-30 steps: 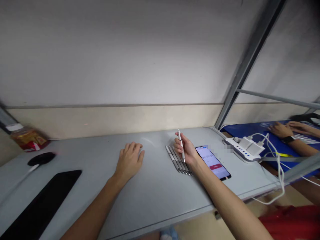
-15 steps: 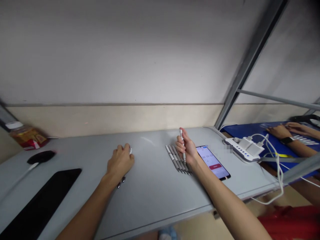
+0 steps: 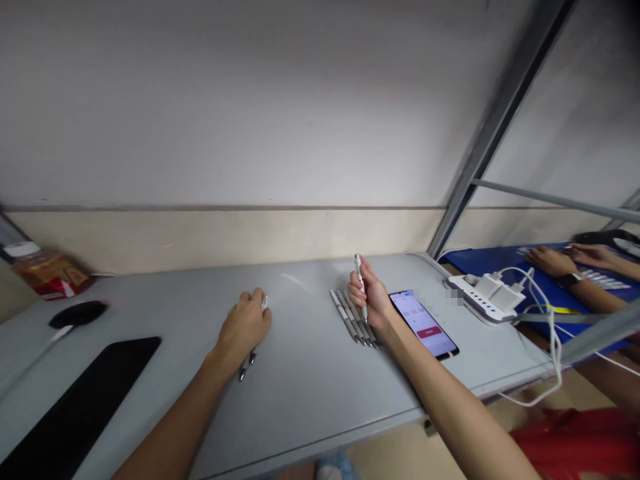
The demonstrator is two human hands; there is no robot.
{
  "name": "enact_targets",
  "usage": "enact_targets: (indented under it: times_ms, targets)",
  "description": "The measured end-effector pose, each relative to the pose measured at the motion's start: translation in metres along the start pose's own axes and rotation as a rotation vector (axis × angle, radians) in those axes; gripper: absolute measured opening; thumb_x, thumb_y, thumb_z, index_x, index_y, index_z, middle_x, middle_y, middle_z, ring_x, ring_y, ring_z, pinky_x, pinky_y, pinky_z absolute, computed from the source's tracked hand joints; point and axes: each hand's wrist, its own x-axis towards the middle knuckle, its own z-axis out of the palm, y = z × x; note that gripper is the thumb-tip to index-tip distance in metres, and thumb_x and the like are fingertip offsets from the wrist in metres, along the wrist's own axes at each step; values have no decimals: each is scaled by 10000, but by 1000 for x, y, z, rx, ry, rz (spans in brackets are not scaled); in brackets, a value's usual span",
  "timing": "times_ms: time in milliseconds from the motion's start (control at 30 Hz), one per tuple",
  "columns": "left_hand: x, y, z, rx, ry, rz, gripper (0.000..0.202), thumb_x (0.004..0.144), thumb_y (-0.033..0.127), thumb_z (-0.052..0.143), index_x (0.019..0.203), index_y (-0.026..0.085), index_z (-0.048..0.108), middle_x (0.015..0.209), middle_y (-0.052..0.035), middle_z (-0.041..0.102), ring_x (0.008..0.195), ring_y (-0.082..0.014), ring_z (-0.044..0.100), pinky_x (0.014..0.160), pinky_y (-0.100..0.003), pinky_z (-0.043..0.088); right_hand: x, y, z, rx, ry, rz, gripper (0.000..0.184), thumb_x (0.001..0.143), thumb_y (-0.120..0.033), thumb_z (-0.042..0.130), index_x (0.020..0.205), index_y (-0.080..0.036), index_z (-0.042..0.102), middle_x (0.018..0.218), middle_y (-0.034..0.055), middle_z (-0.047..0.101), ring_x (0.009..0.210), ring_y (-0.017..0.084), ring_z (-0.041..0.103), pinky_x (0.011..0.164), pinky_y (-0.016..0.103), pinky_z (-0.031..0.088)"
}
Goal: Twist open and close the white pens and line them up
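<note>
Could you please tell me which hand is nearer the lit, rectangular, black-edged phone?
Right: the right-hand grip is just beside the phone, on its left; the left-hand grip is farther left.

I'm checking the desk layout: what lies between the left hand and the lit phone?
In the head view, the row of pens and the right hand, gripping another pen, lie between them.
</note>
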Motion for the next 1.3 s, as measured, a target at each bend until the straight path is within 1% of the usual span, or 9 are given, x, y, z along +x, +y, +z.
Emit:
enact_targets:
  times_ms: [133,200,367,500,667,800,900,1033,1300]
  targets:
    - [0,1,-1,-8,-2,5,252,883,263,379,1060,161,525,981,-114,570,829,-231,627,731,-339,462,-3,4,7,-121,-22,63,289,843,-371,595,1106,-270,533,609,-68,429,416,58,305,350,161,224]
    - [-1,2,-2,-12,1,4,250,884,265,377,1062,166,520,987,-109,569,823,-227,626,720,-336,460,-5,9,10,-220,-37,91,321,811,-334,614,1115,-244,562,683,-44,491,466,64,373,390,176,294]
    - [-4,6,-6,10,-20,-5,254,888,283,364,1046,163,523,996,-110,567,812,-233,619,688,-340,456,-9,28,12,-621,-74,39,373,799,-242,586,1172,-238,608,782,-18,544,571,79,474,572,228,403]
    - [-6,7,-6,38,1,-16,285,895,319,350,1075,178,519,1042,-114,557,889,-258,600,660,-345,456,-11,37,9,-1070,-124,-96,411,841,-248,548,1249,-255,586,802,-10,575,649,107,509,645,253,409]
    - [-7,6,-5,79,69,7,299,891,344,358,1066,180,536,1056,-121,544,1028,-289,522,682,-347,454,-12,38,4,-1589,-83,-229,455,843,-249,582,1298,-242,563,898,38,643,858,182,533,803,322,403]
    - [-7,6,-5,107,85,30,323,886,351,361,1070,168,554,1048,-132,542,1025,-292,496,717,-352,442,-13,33,0,-1886,-76,-267,538,793,-304,680,1313,-301,541,1185,97,564,1095,271,427,896,420,343]
    - [-8,7,-7,131,83,25,335,875,343,365,1069,162,570,1041,-145,544,1016,-300,487,730,-367,433,-13,24,-4,-1947,-128,-242,575,739,-379,742,1282,-337,556,1301,100,461,1159,291,370,904,434,325]
    - [-9,10,-13,157,82,20,357,864,358,375,1075,160,584,1065,-156,543,1027,-313,474,753,-399,425,-12,15,-9,-1932,-149,-189,507,720,-430,755,1197,-321,620,1262,93,479,1147,285,375,908,428,307]
    - [-11,13,-15,206,22,34,353,849,351,391,1002,140,630,1063,-174,552,1059,-332,457,774,-421,419,-10,13,-10,-1946,-116,-155,398,754,-430,728,1117,-279,669,1224,96,516,1107,280,398,879,412,306]
